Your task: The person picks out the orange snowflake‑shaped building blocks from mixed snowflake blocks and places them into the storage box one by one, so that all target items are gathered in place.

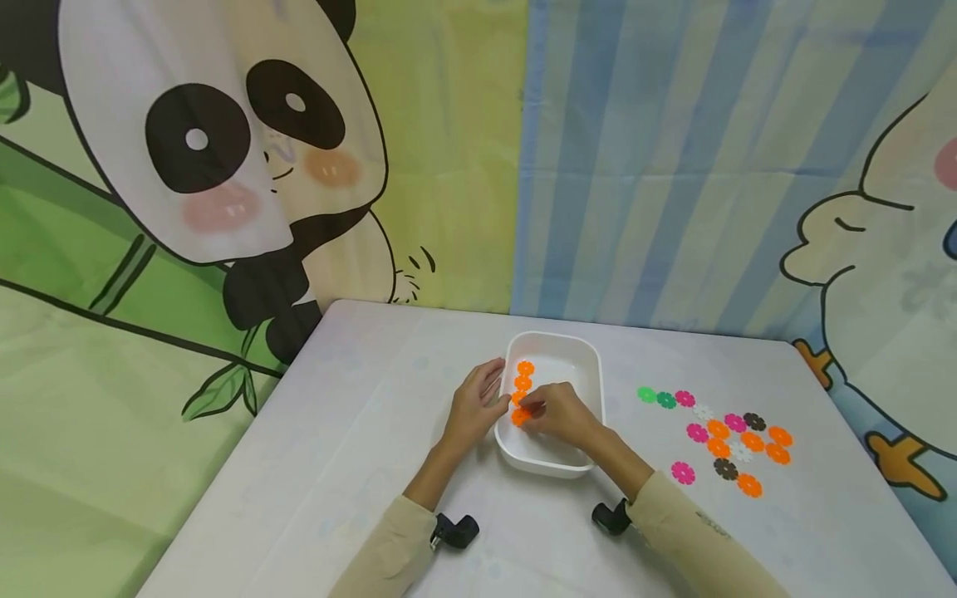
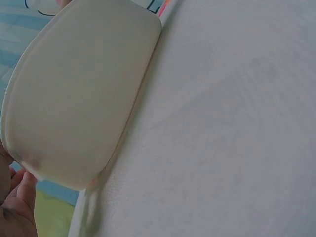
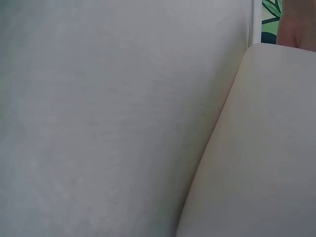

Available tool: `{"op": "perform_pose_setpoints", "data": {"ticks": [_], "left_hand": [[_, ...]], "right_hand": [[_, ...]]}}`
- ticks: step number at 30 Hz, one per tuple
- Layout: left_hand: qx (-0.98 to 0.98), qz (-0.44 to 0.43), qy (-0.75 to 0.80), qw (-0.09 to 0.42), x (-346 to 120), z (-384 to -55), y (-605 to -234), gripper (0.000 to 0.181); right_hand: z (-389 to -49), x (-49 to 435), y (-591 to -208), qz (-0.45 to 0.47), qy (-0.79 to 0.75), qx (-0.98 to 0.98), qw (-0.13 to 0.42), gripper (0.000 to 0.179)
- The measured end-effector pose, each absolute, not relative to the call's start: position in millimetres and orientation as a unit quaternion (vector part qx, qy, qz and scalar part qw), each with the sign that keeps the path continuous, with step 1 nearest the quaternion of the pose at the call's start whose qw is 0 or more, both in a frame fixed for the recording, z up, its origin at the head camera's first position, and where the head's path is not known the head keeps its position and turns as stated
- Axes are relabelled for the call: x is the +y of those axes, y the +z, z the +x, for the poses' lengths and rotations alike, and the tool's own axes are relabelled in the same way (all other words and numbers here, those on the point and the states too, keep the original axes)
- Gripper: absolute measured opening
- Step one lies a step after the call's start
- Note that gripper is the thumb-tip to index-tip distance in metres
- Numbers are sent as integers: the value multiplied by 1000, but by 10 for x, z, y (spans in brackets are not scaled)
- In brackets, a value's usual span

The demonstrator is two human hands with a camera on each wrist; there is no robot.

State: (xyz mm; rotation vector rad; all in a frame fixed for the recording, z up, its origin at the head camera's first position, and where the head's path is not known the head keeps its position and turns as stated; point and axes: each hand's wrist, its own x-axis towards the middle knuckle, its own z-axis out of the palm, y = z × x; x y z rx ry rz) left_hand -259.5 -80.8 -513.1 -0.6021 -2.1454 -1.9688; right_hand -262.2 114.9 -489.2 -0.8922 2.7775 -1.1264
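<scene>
From my end of the feed, a white tray (image 1: 549,472) sits on the white table (image 1: 359,415). Inside it, along the left side, 4 orange discs (image 1: 526,367) with notched edges form a column running away from the person. The right hand (image 1: 564,415) reaches in across the tray, fingers curled, its grip pinching the orange disc at the near end. The left hand (image 1: 471,413) is at the tray's left rim, thumb toward the discs and the other fingers loosely extended; I read that grip as released, though I cannot tell how firmly it touches the rim. My 2 wrist views are filled mainly by the tray's outer wall and the tabletop.

To the right of the tray I count 16 loose discs (image 1: 752,441) scattered flat: 6 orange, 4 pink, 2 white, 2 dark brown and 2 green. A black device (image 1: 458,532) juts out beside each beige sleeve (image 1: 389,540). Behind the table I see a printed cloth (image 1: 441,166) with a panda at left and blue stripes further right.
</scene>
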Motion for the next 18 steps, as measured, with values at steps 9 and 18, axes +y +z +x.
{"op": "perform_pose_setpoints", "data": {"ticks": [9, 18], "left_hand": [[-723, -201, -655, 90, -807, -2575, -5108, 59], [-720, -200, -658, 91, -808, -2562, -5113, 58]], "right_hand": [[-2624, 1124, -4895, -300, -348, 888, 1, 31], [-2620, 1105, -4908, -294, -338, 894, -10, 28]]}}
